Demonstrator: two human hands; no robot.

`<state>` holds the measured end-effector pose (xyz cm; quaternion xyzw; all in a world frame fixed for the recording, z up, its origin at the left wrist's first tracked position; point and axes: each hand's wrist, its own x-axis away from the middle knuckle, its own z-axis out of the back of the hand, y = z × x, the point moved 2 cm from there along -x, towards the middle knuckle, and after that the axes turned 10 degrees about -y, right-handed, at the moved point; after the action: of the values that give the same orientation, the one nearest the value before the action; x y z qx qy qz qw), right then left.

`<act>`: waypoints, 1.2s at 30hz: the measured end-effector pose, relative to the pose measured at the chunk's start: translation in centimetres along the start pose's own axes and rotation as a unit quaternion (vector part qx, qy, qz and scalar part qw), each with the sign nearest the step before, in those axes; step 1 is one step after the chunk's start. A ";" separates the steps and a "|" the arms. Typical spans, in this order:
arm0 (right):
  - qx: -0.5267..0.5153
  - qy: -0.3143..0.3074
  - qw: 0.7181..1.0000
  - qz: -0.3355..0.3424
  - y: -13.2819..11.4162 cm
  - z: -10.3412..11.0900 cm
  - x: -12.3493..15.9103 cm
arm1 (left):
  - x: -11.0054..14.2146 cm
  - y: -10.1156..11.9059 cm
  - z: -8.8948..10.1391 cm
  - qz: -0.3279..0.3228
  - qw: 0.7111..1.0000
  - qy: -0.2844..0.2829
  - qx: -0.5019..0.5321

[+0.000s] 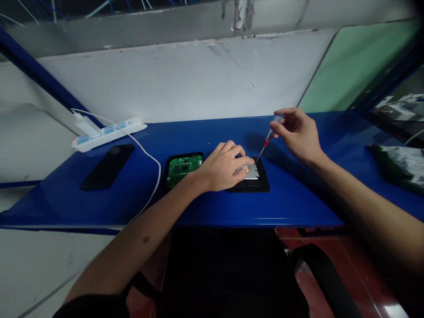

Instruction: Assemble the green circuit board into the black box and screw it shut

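My left hand (226, 165) lies over a silver metal plate (253, 173) set in a black casing (264, 179). Its fingers are bent, with the index finger and thumb holding the plate; the palm hides the casing's left part. In my right hand (296, 132) is a screwdriver (270, 132) with a clear handle and a red collar, pinched near its top. The shaft slants down to the left, its tip at the plate's upper right corner. Left of my left hand, partly covered by it, a green circuit board (180, 170) sits in another black casing (168, 161).
A white power strip (130, 126) with a plugged-in charger (86, 126) stands at the back left; its white cable (155, 161) runs across the blue table (212, 210). A black phone (107, 168) lies nearby. At the far right is a green and silver bag (402, 163).
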<state>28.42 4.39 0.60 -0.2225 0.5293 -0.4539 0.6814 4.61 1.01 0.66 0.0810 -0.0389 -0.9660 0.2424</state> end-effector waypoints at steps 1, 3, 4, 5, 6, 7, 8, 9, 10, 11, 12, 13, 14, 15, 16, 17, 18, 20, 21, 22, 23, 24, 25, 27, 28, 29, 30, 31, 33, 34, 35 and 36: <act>0.000 -0.001 1.000 -0.001 -0.1 0.0 0.0 | 0.0 0.0 0.0 -0.001 1.000 -0.001 0.001; 0.000 0.001 1.000 -0.003 -0.3 -0.1 0.1 | -0.1 0.0 -0.1 -0.004 1.000 -0.003 0.001; -0.001 0.002 1.000 -0.004 -0.3 -0.2 0.2 | -0.1 0.0 -0.2 -0.006 1.000 -0.003 0.000; -0.002 0.002 1.000 -0.004 -0.4 -0.2 0.2 | -0.1 0.0 -0.2 -0.007 1.000 -0.005 -0.002; -0.004 0.004 1.000 -0.004 -0.4 -0.2 0.2 | -0.1 0.0 -0.2 -0.007 1.000 -0.008 -0.003; -0.004 0.005 1.000 -0.003 -0.5 -0.3 0.2 | -0.1 0.0 -0.2 -0.006 1.000 -0.013 -0.004; -0.004 0.007 1.000 -0.002 -0.5 -0.3 0.2 | -0.1 0.0 -0.2 -0.005 1.000 -0.018 -0.004; -0.005 0.008 1.000 -0.001 -0.5 -0.3 0.2 | -0.1 0.0 -0.1 -0.004 1.000 -0.022 -0.004; -0.005 0.010 1.000 0.002 -0.5 -0.3 0.2 | -0.1 0.0 -0.1 -0.004 1.000 -0.025 -0.005; -0.006 0.011 1.000 0.005 -0.5 -0.3 0.2 | -0.1 0.1 -0.1 -0.003 1.000 -0.027 -0.006; -0.008 0.010 1.000 0.008 -0.5 -0.3 0.2 | -0.1 0.1 0.0 -0.002 1.000 -0.027 -0.007; -0.010 0.009 1.000 0.012 -0.5 -0.3 0.2 | -0.1 0.1 0.0 -0.001 1.000 -0.027 -0.007; -0.011 0.008 1.000 0.015 -0.4 -0.3 0.2 | -0.1 0.1 0.0 0.001 1.000 -0.028 -0.007; -0.012 0.007 1.000 0.018 -0.4 -0.3 0.2 | -0.1 0.2 0.0 0.002 1.000 -0.029 -0.005; -0.012 0.007 1.000 0.020 -0.4 -0.3 0.2 | -0.1 0.2 0.0 0.003 1.000 -0.031 -0.003; -0.011 0.007 1.000 0.023 -0.4 -0.3 0.2 | -0.1 0.2 0.0 0.005 0.999 -0.032 -0.001; -0.011 0.008 1.000 0.024 -0.4 -0.3 0.2 | -0.1 0.2 0.0 0.006 0.999 -0.033 0.001; -0.014 0.011 1.000 0.026 -0.4 -0.3 0.2 | -0.1 0.2 0.0 0.008 0.999 -0.033 0.005; -0.017 0.012 0.999 0.026 -0.4 -0.3 0.2 | -0.1 0.2 0.1 0.009 0.999 -0.034 0.007; -0.020 0.012 0.999 0.027 -0.3 -0.3 0.2 | -0.1 0.2 0.1 0.010 0.999 -0.034 0.008; -0.022 0.012 0.999 0.028 -0.3 -0.3 0.2 | -0.2 0.2 0.1 0.011 0.999 -0.035 0.009; -0.023 0.012 0.999 0.030 -0.3 -0.3 0.2 | -0.2 0.2 0.1 0.012 0.999 -0.036 0.010; -0.023 0.013 0.999 0.031 -0.3 -0.3 0.2 | -0.2 0.2 0.1 0.013 0.999 -0.036 0.011; -0.022 0.017 0.999 0.032 -0.2 -0.3 0.2 | -0.2 0.2 0.1 0.014 0.999 -0.036 0.010; -0.020 0.020 0.999 0.032 -0.2 -0.3 0.2 | -0.2 0.2 0.1 0.014 0.999 -0.036 0.009; -0.018 0.022 0.999 0.032 -0.2 -0.2 0.1 | -0.2 0.2 0.1 0.013 0.999 -0.036 0.007; -0.016 0.024 0.999 0.032 -0.2 -0.2 0.1 | -0.2 0.2 0.1 0.013 0.999 -0.035 0.005; -0.014 0.025 0.999 0.032 -0.2 -0.3 0.1 | -0.2 0.2 0.1 0.012 0.999 -0.035 0.003; -0.015 0.023 0.999 0.031 -0.2 -0.3 0.2 | -0.2 0.2 0.1 0.012 0.999 -0.033 0.001; -0.018 0.022 0.999 0.030 -0.2 -0.3 0.2 | -0.2 0.2 0.1 0.012 0.999 -0.032 0.000; -0.021 0.019 0.999 0.028 -0.2 -0.3 0.2 | -0.2 0.2 0.1 0.012 0.999 -0.032 0.000; -0.024 0.019 0.999 0.027 -0.2 -0.3 0.2 | -0.2 0.3 0.0 0.011 0.999 -0.032 0.001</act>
<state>28.06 4.21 0.58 -0.2162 0.5583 -0.4268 0.6778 4.88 0.87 0.75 0.0500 -0.0484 -0.9653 0.2516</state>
